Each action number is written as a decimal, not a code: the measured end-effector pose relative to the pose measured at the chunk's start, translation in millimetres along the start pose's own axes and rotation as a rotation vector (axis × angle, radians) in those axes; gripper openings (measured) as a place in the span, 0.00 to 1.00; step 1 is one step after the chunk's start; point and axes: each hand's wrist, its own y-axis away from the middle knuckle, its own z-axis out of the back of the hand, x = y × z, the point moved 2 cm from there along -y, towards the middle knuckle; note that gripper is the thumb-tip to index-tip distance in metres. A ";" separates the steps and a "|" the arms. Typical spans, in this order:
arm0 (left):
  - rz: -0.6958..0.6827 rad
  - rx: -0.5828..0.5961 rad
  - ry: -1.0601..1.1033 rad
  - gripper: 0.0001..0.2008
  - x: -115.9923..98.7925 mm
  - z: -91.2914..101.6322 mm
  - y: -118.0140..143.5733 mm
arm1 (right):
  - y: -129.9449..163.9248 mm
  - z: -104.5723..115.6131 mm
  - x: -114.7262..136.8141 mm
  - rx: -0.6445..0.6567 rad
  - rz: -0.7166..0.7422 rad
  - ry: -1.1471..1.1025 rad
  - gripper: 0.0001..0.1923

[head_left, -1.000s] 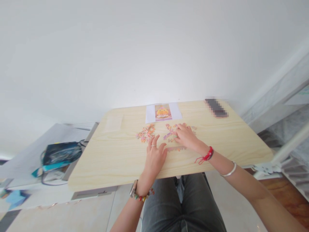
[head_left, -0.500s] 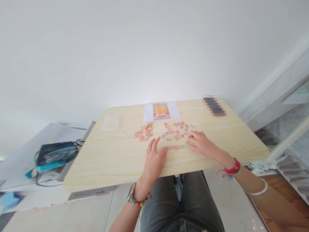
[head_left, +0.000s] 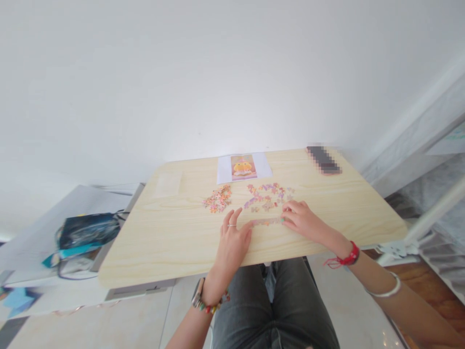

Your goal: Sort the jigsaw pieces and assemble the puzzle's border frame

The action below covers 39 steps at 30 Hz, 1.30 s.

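A narrow strip of joined jigsaw puzzle pieces (head_left: pixel 267 222) lies near the front of the table. My left hand (head_left: pixel 233 236) rests at its left end, fingers spread and the thumb side against the strip. At the other end, my right hand (head_left: pixel 300 219) has its fingertips pinched together low on the table; a puzzle piece seems to be under them, mostly hidden by the fingers. Just beyond the strip are scattered loose pieces (head_left: pixel 267 198) in pink, purple and yellow. A denser pile of pieces (head_left: pixel 219 198) sits beyond my left fingertips.
Against the wall, a white sheet with a printed yellow picture (head_left: pixel 244 167) lies on the wooden table (head_left: pixel 156 242). A blurred-out phone (head_left: pixel 323 160) is at the back right. A pale, see-through sheet (head_left: pixel 167 184) lies at the left. Beside the table is a dark bag (head_left: pixel 89 231).
My right fingertips have come slightly toward me, down to the right end of the strip. The left hand stays in place, and the view has shifted a little.
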 end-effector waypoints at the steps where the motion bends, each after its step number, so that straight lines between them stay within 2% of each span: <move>1: -0.002 -0.001 0.001 0.11 -0.2 -0.1 0.0 | -0.1 0.5 0.4 0.002 -0.005 -0.002 0.06; 10: -0.001 -0.003 0.010 0.11 0.5 -1.6 0.9 | -2.2 2.7 2.6 0.019 -0.046 -0.030 0.06; 18: 0.018 0.015 0.024 0.11 1.2 -1.8 0.1 | -6.1 1.0 0.7 0.057 -0.163 -0.108 0.08; 28: 0.009 0.020 0.033 0.08 4.0 -1.6 -5.3 | 2.5 -6.7 0.1 -0.069 -0.181 -0.187 0.08; 31: -0.006 -0.003 0.021 0.09 6.2 -1.3 -5.2 | 6.1 -2.2 -8.7 -0.117 -0.230 -0.216 0.09; 35: -0.011 -0.028 0.003 0.09 10.2 -1.0 -3.8 | 8.1 4.9 -34.4 -0.209 -0.320 -0.185 0.10; 39: -0.006 -0.023 -0.001 0.08 11.9 -1.2 -2.6 | 1.4 4.4 -61.1 -0.207 -0.376 -0.132 0.10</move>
